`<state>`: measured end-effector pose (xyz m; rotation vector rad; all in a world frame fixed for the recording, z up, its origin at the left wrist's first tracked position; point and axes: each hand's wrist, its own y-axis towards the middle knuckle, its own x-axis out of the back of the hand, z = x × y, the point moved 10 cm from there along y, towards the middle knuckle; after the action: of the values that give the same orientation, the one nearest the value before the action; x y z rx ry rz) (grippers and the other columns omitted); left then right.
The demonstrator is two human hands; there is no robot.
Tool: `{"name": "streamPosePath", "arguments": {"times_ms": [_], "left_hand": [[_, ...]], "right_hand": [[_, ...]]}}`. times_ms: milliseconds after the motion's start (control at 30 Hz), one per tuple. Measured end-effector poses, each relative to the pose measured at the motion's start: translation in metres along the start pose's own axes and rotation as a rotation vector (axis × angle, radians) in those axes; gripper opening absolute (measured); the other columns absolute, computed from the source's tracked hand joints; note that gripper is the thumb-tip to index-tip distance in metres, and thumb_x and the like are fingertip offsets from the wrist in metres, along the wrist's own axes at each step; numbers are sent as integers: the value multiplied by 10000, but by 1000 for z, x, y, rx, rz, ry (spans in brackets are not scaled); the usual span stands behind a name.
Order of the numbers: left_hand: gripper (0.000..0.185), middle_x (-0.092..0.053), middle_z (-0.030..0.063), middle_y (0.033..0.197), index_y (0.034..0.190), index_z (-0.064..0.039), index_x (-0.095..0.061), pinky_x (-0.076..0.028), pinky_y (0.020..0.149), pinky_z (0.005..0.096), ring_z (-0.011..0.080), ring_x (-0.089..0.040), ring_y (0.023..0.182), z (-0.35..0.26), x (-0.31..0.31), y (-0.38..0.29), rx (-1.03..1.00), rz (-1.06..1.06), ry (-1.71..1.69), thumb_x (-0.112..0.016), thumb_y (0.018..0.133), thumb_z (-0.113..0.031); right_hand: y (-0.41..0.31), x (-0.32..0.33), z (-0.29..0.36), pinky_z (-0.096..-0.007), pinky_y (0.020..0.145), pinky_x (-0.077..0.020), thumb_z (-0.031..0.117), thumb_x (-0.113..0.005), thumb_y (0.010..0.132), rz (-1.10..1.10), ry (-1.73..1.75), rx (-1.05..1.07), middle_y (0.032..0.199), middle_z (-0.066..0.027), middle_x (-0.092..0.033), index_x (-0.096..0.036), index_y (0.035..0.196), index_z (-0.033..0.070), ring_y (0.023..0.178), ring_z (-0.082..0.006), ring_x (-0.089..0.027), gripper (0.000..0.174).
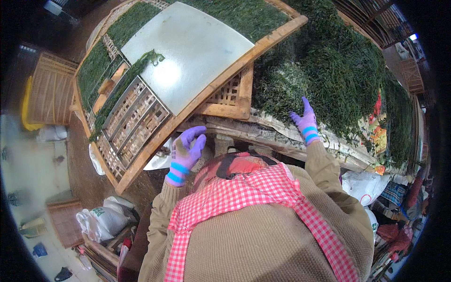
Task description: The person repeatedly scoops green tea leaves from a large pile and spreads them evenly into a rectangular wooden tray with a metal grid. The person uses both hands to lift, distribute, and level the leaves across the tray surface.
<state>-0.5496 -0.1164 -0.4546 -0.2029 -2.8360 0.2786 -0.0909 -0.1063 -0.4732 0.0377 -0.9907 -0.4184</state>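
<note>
My left hand [188,151], in a purple glove with blue cuff stripes, hangs near the lower edge of a wooden-framed woven tray [211,84], its fingers bent and apart with nothing in them. My right hand [306,121], gloved alike, has thumb and forefinger spread at the front edge of a large heap of dark green seaweed [327,70]; its other fingers are partly hidden. On the tray lie green seaweed layers [239,16], a pale smooth sheet [197,49] and a metal frame with slots [135,116]. A wooden-handled tool [105,86] rests beside a seaweed strip [123,81].
Under the tray shows another woven wooden frame [229,102]. Plastic sheeting [338,149] covers the edge below the heap. Woven racks [53,88] stand at the left, white sacks [105,218] sit at lower left, and another white sack [364,185] is at right.
</note>
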Motion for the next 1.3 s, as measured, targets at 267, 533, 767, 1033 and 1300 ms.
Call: {"name": "streamPosePath", "arguments": {"times_ms": [267, 533, 767, 1033, 1300], "left_hand": [[290, -660, 12, 959, 1194, -7, -613, -472, 689, 209, 59, -579, 779, -22, -10, 7, -93, 75, -30, -623, 910, -64], [260, -675, 49, 1016, 1132, 1, -641, -474, 835, 249, 108, -609, 946, -56, -4, 5, -142, 81, 43, -632, 878, -56], [292, -658, 17, 1017, 1183, 3, -614, -483, 742, 227, 76, -591, 831, -49, 8, 4, -103, 65, -68, -626, 897, -56], [264, -675, 61, 921, 1123, -2, -651, -510, 734, 252, 103, -621, 799, -125, 87, 15, -282, -96, 126, -642, 875, -92], [387, -643, -8, 911, 1226, -27, -593, -426, 578, 184, 34, -531, 685, -199, 278, -2, -429, -402, 43, -663, 900, -224]], "right_hand": [[43, 68, -12, -250, 535, -520, 21, -632, 872, 117, 827, -495, 959, -50, -680, -539, 1277, 85, 673, -117, -617, 420], [109, 116, 23, -304, 643, -579, 10, -566, 919, -18, 1001, -500, 1056, -23, -636, -536, 1282, 121, 838, -117, -616, 381], [172, 131, 70, -280, 582, -556, -2, -563, 910, 112, 1049, -344, 985, 8, -655, -561, 1246, 142, 785, -115, -617, 366], [204, 82, 318, -212, 575, -576, 43, -606, 894, 719, 1173, 248, 1082, -11, -668, -572, 1244, 127, 848, -94, -664, 362], [114, -31, 601, -246, 504, -409, 101, -546, 904, 542, 842, 447, 709, 28, -485, -541, 932, 112, 594, -94, -482, 30]]}}
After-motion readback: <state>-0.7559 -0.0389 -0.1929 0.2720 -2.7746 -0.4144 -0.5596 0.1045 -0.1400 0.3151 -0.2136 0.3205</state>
